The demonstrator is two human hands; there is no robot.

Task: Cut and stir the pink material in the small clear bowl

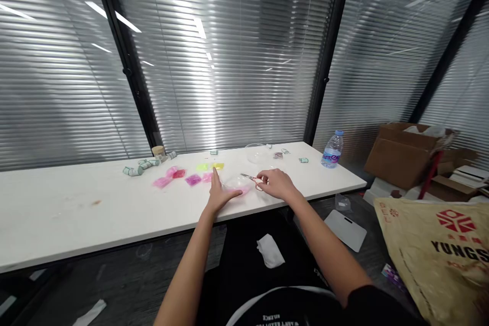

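My right hand (275,183) is closed round the handles of a small pair of scissors (249,177), whose blades point left over the table. My left hand (219,195) is open, thumb and fingers spread, at the left side of a clear bowl (236,182). Whether it touches the bowl I cannot tell. Something pink shows low in the bowl. Beyond my left hand lie several small packets: a purple one (193,180), a red one (179,173), pink ones (163,182) and a yellow one (218,166).
A second clear bowl (256,154) stands farther back on the white table (126,214). Several wrapped rolls (132,170) lie at the left. A water bottle (332,150) stands near the right end. Cardboard boxes (397,153) and a large yellow bag (431,249) are at the right.
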